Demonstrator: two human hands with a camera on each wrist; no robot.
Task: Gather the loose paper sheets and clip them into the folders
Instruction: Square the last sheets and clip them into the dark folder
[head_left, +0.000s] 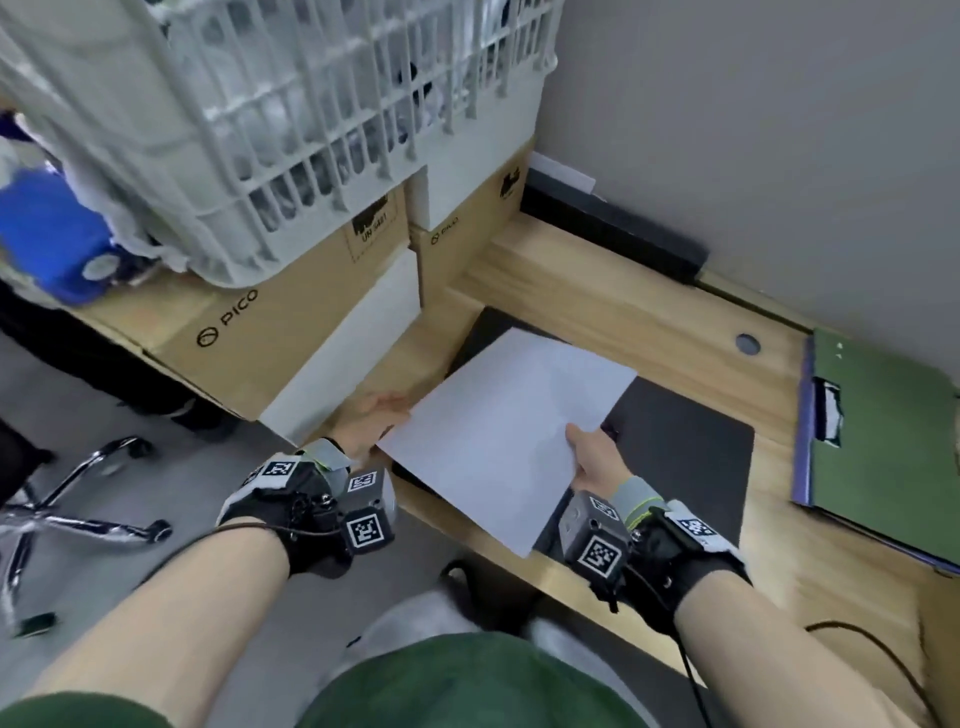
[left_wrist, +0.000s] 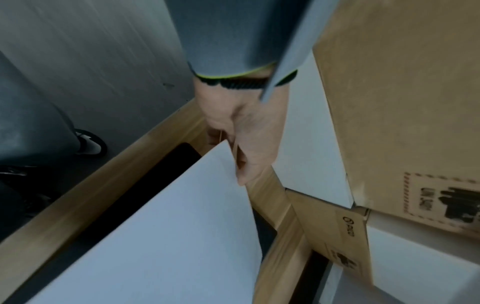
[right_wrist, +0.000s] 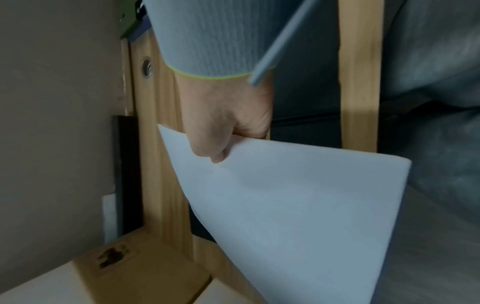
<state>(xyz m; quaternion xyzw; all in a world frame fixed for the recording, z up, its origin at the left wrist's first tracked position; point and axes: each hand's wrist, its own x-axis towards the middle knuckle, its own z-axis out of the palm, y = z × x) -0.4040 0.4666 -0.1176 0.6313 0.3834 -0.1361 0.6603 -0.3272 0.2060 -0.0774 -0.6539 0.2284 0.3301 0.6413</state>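
— Over the wooden desk (head_left: 597, 291), from the head camera, what do the hands have?

— Both are on one white paper sheet (head_left: 506, 431), held just above a black mat (head_left: 685, 457). The right hand (head_left: 597, 460) pinches the sheet's right edge, thumb on top. The left hand (head_left: 371, 421) is at the left edge, partly behind the paper; its fingers look fairly straight there, but I cannot tell the grip from this view.

— And the folders?

— A green clipboard folder (head_left: 893, 447) lies at the desk's right side against the wall, well apart from the sheet, with a blue-edged one under it. Its metal clip (head_left: 828, 413) is at the left end.

— What else is around?

— Cardboard boxes (head_left: 291, 322) marked PICO stand left of the mat, a white plastic basket (head_left: 249, 130) on top of them. A chair base (head_left: 78, 499) sits on the floor at left.

— Left wrist view?

— Blurred. The left hand (left_wrist: 246, 139) points down with the paper sheet (left_wrist: 168, 236) between thumb and fingers — a light pinch at the corner. A cardboard box (left_wrist: 402, 102) is just beside the hand.

— Right wrist view?

— The right hand (right_wrist: 223, 127) is curled round the top edge of the paper sheet (right_wrist: 298, 205), thumb pressed on its face; the sheet bends a little beneath it. The wooden desk (right_wrist: 158, 164) and the wall lie behind
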